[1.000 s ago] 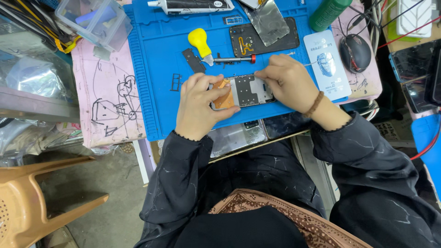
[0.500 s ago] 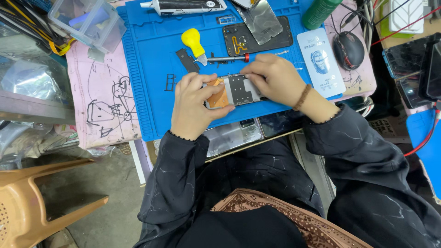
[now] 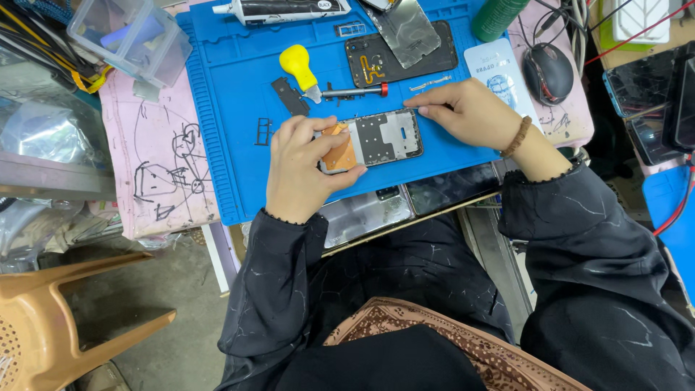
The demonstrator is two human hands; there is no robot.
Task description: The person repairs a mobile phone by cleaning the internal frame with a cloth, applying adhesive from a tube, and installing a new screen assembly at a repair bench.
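Observation:
An opened phone frame [image 3: 380, 137] with its metal inside and an orange patch showing lies on the blue work mat [image 3: 232, 94]. My left hand [image 3: 300, 166] grips its left end, thumb under and fingers over the orange part. My right hand [image 3: 467, 112] rests just past the frame's upper right corner, fingertips pinched together on the mat; whether something tiny sits between them I cannot tell. A yellow-handled screwdriver [image 3: 308, 72] lies just beyond the frame.
On the mat: a dark phone back panel [image 3: 398, 58], a silver plate [image 3: 405, 25], a small black part [image 3: 291, 96], a glue tube [image 3: 282, 9]. A computer mouse [image 3: 548, 72] and green bottle [image 3: 498, 16] sit right; a clear plastic box [image 3: 130, 36] left; a tan plastic chair [image 3: 58, 318] below.
My right hand has lifted off the phone frame and moved to its upper right corner, leaving the frame's metal inside in view. The left hand keeps its hold.

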